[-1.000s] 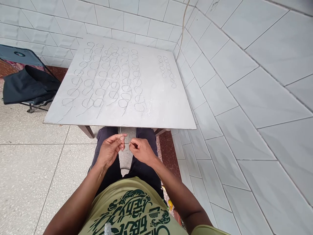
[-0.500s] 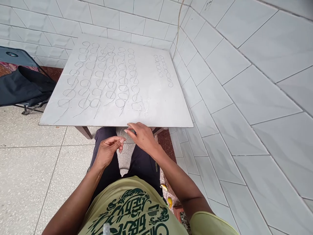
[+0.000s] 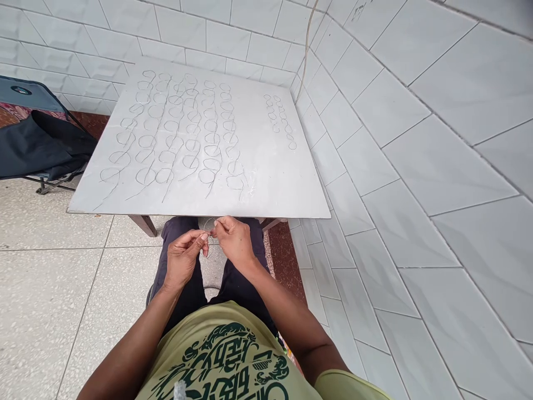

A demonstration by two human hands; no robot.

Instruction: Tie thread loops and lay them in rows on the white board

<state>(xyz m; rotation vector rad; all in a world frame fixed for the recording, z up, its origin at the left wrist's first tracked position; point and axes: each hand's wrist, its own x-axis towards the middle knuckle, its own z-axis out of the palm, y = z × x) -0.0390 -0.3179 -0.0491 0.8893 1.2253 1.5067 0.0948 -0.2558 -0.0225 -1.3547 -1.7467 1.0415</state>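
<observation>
A thin looped wire (image 3: 208, 221) is held between my two hands, just in front of the table's near edge and above my lap. My left hand (image 3: 184, 254) pinches it between thumb and fingertips. Close beside it, my right hand (image 3: 234, 240) is closed with its thumb and fingertips on the same wire. Part of the wire is hidden by the fingers. On the white table (image 3: 270, 189) lie several rows of similar looped wires (image 3: 191, 145), some with long loose ends toward the near edge.
Two shorter rows of small wire loops (image 3: 281, 115) lie at the table's right. A tiled wall (image 3: 416, 183) runs close along the right side, with a cable (image 3: 307, 50) in the corner. A folding chair (image 3: 41, 144) with dark cloth stands at the left.
My right hand has come down and a little left, its fingers closing on the wire by my left hand. My left hand stays nearly where it was.
</observation>
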